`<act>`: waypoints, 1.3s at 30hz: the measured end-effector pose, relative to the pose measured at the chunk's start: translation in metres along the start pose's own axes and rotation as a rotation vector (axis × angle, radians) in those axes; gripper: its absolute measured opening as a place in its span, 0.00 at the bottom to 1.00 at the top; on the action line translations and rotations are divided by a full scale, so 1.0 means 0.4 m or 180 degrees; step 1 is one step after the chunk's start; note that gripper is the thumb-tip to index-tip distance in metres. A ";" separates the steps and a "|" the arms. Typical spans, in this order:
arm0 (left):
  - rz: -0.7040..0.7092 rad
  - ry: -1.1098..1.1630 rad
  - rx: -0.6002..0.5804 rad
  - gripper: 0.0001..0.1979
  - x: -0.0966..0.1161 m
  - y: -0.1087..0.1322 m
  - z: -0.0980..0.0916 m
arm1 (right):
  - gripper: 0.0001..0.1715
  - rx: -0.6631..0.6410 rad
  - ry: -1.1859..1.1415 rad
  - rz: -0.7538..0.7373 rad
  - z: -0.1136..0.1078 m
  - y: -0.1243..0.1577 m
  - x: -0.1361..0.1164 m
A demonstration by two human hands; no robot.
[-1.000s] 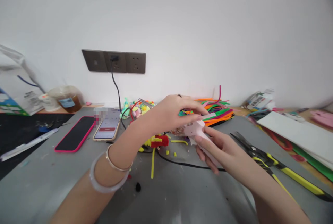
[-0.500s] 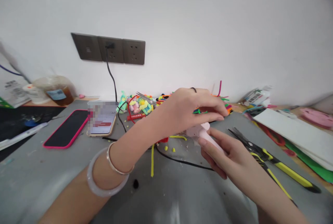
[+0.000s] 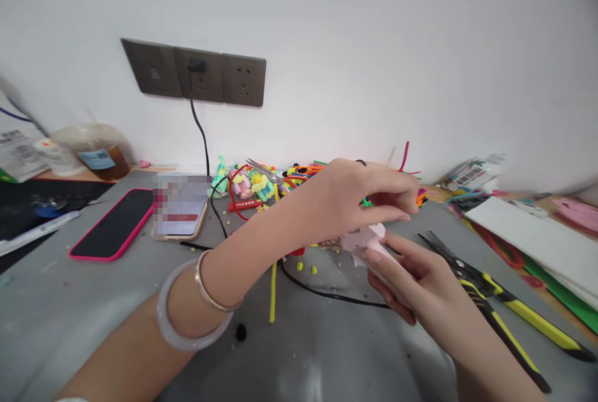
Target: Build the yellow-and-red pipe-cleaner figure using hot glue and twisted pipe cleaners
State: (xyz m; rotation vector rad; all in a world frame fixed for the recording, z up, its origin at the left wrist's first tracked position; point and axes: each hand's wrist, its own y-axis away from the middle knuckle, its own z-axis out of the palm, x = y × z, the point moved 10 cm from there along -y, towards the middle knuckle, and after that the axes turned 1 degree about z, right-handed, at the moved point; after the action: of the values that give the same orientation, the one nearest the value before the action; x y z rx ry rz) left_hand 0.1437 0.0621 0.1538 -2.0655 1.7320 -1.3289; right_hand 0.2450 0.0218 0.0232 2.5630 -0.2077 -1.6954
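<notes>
My right hand (image 3: 415,283) grips a pale pink object (image 3: 362,240) with a rounded, lobed head and a narrower body between thumb and fingers; its kind is unclear. Above that object, apart from it, my left hand (image 3: 364,193) reaches across, thumb and forefinger tips drawn close together. Whatever they may pinch is too small to make out. A light bangle (image 3: 168,321) and a thin silver bracelet (image 3: 200,283) circle the left wrist. Below the hands lie a black cable (image 3: 327,294), a yellow fuzzy stem (image 3: 273,296) and small yellow bits (image 3: 314,270).
Yellow-black pliers (image 3: 486,283) lie right, near white sheets (image 3: 527,234). At left are a pink-cased phone (image 3: 114,224) and another phone (image 3: 187,202). Colourful craft pieces (image 3: 261,184) and scissors (image 3: 261,168) are heaped at the back, by the wall. A brown-liquid container (image 3: 109,162) stands back left.
The view has shifted slightly. My left hand has moved a little to the right, still above the pink object, which stays in my right hand.
</notes>
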 end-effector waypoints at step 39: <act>-0.0147 -0.0017 -0.0189 0.09 -0.037 -0.002 0.007 | 0.27 0.0117 -0.0074 -0.0184 -0.004 -0.002 -0.004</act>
State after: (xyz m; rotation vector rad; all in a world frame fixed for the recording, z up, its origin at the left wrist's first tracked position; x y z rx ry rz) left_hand 0.1470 0.0737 0.1450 -2.1512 1.7527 -1.2985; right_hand 0.2459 0.0229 0.0252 2.6010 -0.1690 -1.7581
